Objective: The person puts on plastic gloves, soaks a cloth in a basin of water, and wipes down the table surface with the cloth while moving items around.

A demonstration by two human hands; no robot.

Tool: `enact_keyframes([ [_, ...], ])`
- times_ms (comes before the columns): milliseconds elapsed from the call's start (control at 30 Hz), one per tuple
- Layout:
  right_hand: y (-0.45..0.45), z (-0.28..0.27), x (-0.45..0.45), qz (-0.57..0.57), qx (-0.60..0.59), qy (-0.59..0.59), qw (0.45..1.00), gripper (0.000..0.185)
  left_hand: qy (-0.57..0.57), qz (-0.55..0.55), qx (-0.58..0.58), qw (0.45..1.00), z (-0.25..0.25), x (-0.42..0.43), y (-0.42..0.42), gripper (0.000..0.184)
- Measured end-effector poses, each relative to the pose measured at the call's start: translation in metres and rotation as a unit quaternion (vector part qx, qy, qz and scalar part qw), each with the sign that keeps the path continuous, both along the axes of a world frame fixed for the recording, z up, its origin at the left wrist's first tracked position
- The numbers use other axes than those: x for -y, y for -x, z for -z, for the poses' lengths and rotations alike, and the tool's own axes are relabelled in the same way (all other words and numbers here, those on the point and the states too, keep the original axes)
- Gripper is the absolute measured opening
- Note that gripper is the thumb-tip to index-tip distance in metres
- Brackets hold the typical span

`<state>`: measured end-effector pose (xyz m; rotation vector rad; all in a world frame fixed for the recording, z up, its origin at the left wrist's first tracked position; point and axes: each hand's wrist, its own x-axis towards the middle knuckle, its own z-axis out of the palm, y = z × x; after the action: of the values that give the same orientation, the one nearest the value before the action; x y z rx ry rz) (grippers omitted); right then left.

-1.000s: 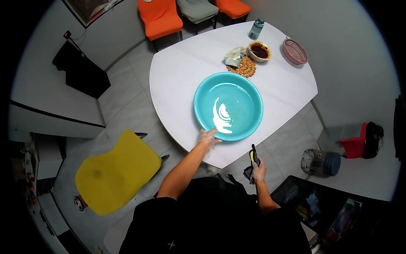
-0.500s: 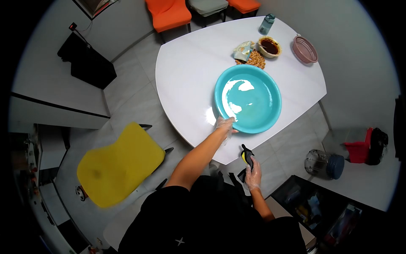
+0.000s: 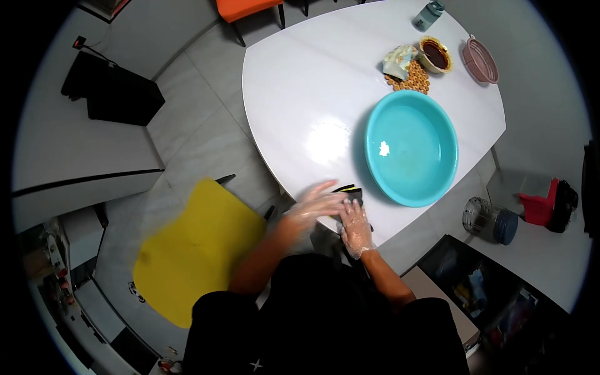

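Note:
My left hand (image 3: pixel 317 204), in a clear plastic glove, is blurred by motion at the table's near edge. Its fingers are stretched out and apart, close to a black-and-yellow item (image 3: pixel 352 193) whose kind I cannot make out. My right hand (image 3: pixel 357 230), gloved the same way, has its fingers on that item and holds it; the hand covers much of it. A large turquoise basin (image 3: pixel 412 150) stands on the white table (image 3: pixel 300 94), to the right of and beyond both hands, with a bright reflection inside.
Beyond the basin lie a heap of small brown pieces (image 3: pixel 412 80), a crumpled packet (image 3: pixel 400 60), a bowl of dark sauce (image 3: pixel 435 55), a bottle (image 3: pixel 429 16) and a pink basket (image 3: pixel 480 60). A yellow chair (image 3: pixel 194 250) is at the left, a black shelf (image 3: pixel 462 281) at the right.
My left hand has let go of the basin's rim and come back beside my right hand. My right hand has brought the black-and-yellow item up to the table edge. The view has shifted.

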<state>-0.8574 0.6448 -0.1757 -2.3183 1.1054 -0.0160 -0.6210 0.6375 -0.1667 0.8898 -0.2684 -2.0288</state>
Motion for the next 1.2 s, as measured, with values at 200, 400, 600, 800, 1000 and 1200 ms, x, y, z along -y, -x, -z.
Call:
enact_keyframes([
  [200, -0.122, 0.020, 0.097, 0.155, -0.051, 0.101, 0.981, 0.065, -0.103, -0.168, 0.183, 0.963, 0.009, -0.064, -0.182, 0.062],
  [400, -0.280, 0.052, 0.253, 0.259, -0.036, 0.189, 0.947, 0.065, -0.066, -0.183, 0.111, 0.975, 0.005, -0.044, -0.229, 0.059],
  [600, -0.258, 0.057, 0.201, 0.111, 0.033, 0.237, 0.965, 0.059, -0.101, -0.162, 0.141, 0.972, 0.000, 0.016, -0.182, 0.057],
  [800, -0.115, 0.023, 0.032, 0.197, 0.042, 0.134, 0.970, 0.062, -0.114, -0.161, 0.161, 0.967, -0.001, 0.043, -0.160, 0.048],
  [1000, 0.020, 0.044, -0.041, 0.445, -0.062, 0.230, 0.863, 0.059, -0.112, -0.113, 0.217, 0.963, -0.026, 0.071, -0.190, 0.040],
  [1200, 0.010, 0.054, -0.013, 0.616, -0.157, 0.215, 0.742, 0.058, -0.099, -0.058, 0.271, 0.956, -0.003, 0.129, -0.278, 0.041],
])
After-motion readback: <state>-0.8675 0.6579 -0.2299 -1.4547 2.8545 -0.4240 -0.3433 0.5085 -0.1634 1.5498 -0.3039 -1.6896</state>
